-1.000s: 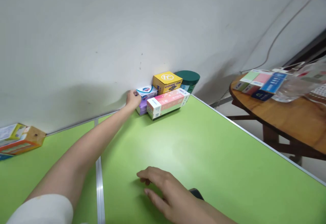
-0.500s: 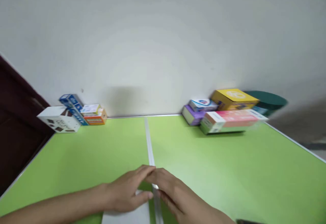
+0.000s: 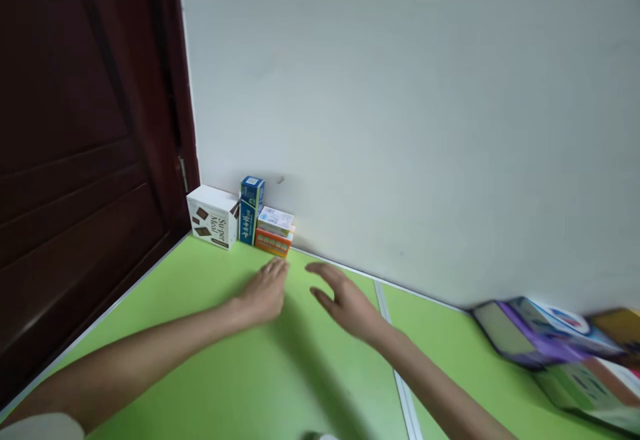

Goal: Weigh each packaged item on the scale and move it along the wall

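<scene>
My left hand [image 3: 265, 290] reaches over the green table, its back toward me and its fingers stretched toward a small orange box [image 3: 273, 243]. Fingertips appear just short of that box, and I see nothing held. To the right, my right hand [image 3: 345, 300] is open, thumb and fingers apart, pointing at the same group. On top of the orange box lies a small white patterned box [image 3: 276, 220]. Beside them a tall blue box [image 3: 250, 210] stands upright. At the far left is a white box with brown squares [image 3: 213, 217], lettered "Super Meal".
A dark red door [image 3: 90, 127] rises at the left and a pale wall [image 3: 400, 127] runs behind the table [image 3: 210, 373]. At the right, blurred, sit a purple box [image 3: 515, 333], a white-blue box [image 3: 560, 320], a green-and-pink box [image 3: 585, 387] and a yellow box [image 3: 617, 330].
The view has swung left. My hands, touching near the table's white seam before, have parted and reached forward to the left boxes. The blue box, leaning earlier, now looks upright.
</scene>
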`<state>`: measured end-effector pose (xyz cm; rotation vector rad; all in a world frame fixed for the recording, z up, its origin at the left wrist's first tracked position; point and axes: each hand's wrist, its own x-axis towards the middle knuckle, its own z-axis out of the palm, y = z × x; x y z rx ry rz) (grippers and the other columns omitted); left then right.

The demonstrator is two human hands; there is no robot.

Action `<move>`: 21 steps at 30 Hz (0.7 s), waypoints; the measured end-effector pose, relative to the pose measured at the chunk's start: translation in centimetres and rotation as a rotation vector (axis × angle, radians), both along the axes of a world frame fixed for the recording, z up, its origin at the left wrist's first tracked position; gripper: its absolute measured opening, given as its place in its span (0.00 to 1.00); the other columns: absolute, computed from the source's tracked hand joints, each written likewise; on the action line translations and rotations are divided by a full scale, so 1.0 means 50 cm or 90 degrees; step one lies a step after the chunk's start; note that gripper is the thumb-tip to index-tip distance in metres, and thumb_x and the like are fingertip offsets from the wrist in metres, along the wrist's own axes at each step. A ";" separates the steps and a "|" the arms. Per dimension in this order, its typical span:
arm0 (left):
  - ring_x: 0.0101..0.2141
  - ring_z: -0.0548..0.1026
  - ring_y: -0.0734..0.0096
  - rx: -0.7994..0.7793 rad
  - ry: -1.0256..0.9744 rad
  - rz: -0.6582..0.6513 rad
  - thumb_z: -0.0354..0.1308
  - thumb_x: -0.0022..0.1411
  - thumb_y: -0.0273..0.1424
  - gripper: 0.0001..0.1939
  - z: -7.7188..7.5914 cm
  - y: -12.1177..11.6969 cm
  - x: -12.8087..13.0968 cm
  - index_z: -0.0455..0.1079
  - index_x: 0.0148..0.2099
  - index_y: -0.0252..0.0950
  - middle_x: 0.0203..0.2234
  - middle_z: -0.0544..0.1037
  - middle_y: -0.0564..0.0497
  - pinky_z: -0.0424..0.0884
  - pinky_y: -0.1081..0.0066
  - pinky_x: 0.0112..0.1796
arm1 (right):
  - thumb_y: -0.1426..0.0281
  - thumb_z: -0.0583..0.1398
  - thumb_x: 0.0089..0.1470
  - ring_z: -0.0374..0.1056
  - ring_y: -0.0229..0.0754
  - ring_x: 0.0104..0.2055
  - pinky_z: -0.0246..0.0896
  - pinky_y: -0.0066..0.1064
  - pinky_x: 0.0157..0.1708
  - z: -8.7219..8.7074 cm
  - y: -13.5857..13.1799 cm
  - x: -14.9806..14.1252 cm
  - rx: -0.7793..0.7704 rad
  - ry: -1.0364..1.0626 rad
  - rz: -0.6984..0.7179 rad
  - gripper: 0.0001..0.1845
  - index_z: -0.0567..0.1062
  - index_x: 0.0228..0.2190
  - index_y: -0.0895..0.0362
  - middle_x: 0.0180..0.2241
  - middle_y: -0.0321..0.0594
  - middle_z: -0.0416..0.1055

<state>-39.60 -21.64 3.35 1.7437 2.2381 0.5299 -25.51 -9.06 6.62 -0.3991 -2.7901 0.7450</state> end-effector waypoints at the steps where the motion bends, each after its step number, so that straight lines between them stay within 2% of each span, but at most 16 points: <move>1: 0.65 0.45 0.53 0.020 0.027 0.037 0.47 0.56 0.20 0.34 -0.002 0.018 -0.031 0.47 0.65 0.21 0.65 0.49 0.33 0.47 0.54 0.63 | 0.73 0.53 0.57 0.62 0.50 0.55 0.58 0.47 0.55 -0.003 0.021 -0.044 0.048 0.023 -0.023 0.19 0.67 0.50 0.62 0.52 0.53 0.66; 4: 0.65 0.39 0.53 0.086 0.086 0.096 0.46 0.56 0.19 0.35 -0.010 0.068 -0.098 0.44 0.65 0.17 0.65 0.45 0.32 0.44 0.56 0.63 | 0.74 0.56 0.54 0.60 0.52 0.55 0.58 0.47 0.54 -0.017 0.070 -0.160 0.177 0.044 -0.069 0.19 0.67 0.49 0.61 0.52 0.53 0.64; 6: 0.65 0.40 0.53 0.104 0.099 0.104 0.46 0.55 0.19 0.34 -0.021 0.093 -0.122 0.45 0.64 0.15 0.65 0.46 0.31 0.44 0.56 0.63 | 0.73 0.57 0.52 0.59 0.53 0.54 0.58 0.47 0.54 -0.028 0.089 -0.219 0.212 0.035 -0.088 0.21 0.66 0.50 0.60 0.51 0.53 0.64; 9: 0.65 0.40 0.53 0.109 0.114 0.098 0.47 0.54 0.18 0.35 -0.044 0.111 -0.136 0.46 0.64 0.15 0.65 0.45 0.32 0.45 0.57 0.63 | 0.73 0.59 0.50 0.58 0.55 0.53 0.57 0.46 0.53 -0.043 0.110 -0.275 0.215 0.016 -0.119 0.26 0.64 0.51 0.64 0.51 0.56 0.63; 12: 0.65 0.39 0.53 0.134 0.133 0.089 0.47 0.54 0.19 0.34 -0.067 0.113 -0.139 0.47 0.64 0.18 0.66 0.45 0.33 0.45 0.56 0.63 | 0.73 0.62 0.45 0.56 0.57 0.52 0.56 0.46 0.51 -0.048 0.125 -0.306 0.224 -0.006 -0.150 0.29 0.64 0.50 0.67 0.50 0.60 0.61; 15: 0.65 0.42 0.52 0.164 0.138 0.081 0.47 0.55 0.19 0.32 -0.072 0.107 -0.141 0.50 0.62 0.19 0.64 0.50 0.32 0.47 0.55 0.62 | 0.72 0.65 0.40 0.56 0.59 0.51 0.58 0.44 0.48 -0.037 0.129 -0.317 0.236 -0.024 -0.159 0.29 0.66 0.46 0.66 0.47 0.59 0.61; 17: 0.64 0.47 0.52 0.194 0.139 0.079 0.47 0.55 0.19 0.30 -0.059 0.100 -0.143 0.52 0.61 0.22 0.62 0.54 0.32 0.49 0.55 0.62 | 0.73 0.64 0.40 0.56 0.58 0.50 0.60 0.43 0.44 -0.024 0.123 -0.307 0.244 -0.027 -0.163 0.26 0.67 0.43 0.65 0.45 0.58 0.62; 19: 0.64 0.48 0.53 0.241 0.146 0.073 0.47 0.56 0.19 0.29 -0.035 0.086 -0.144 0.53 0.61 0.26 0.62 0.55 0.34 0.51 0.54 0.62 | 0.75 0.61 0.43 0.57 0.57 0.49 0.61 0.41 0.42 -0.013 0.111 -0.271 0.247 -0.018 -0.171 0.22 0.65 0.42 0.63 0.45 0.57 0.62; 21: 0.64 0.47 0.53 0.271 0.146 0.055 0.50 0.57 0.22 0.29 -0.009 0.064 -0.137 0.52 0.61 0.31 0.63 0.53 0.36 0.51 0.53 0.62 | 0.76 0.59 0.45 0.58 0.54 0.48 0.62 0.40 0.41 -0.008 0.092 -0.205 0.242 -0.009 -0.169 0.21 0.64 0.43 0.62 0.45 0.55 0.61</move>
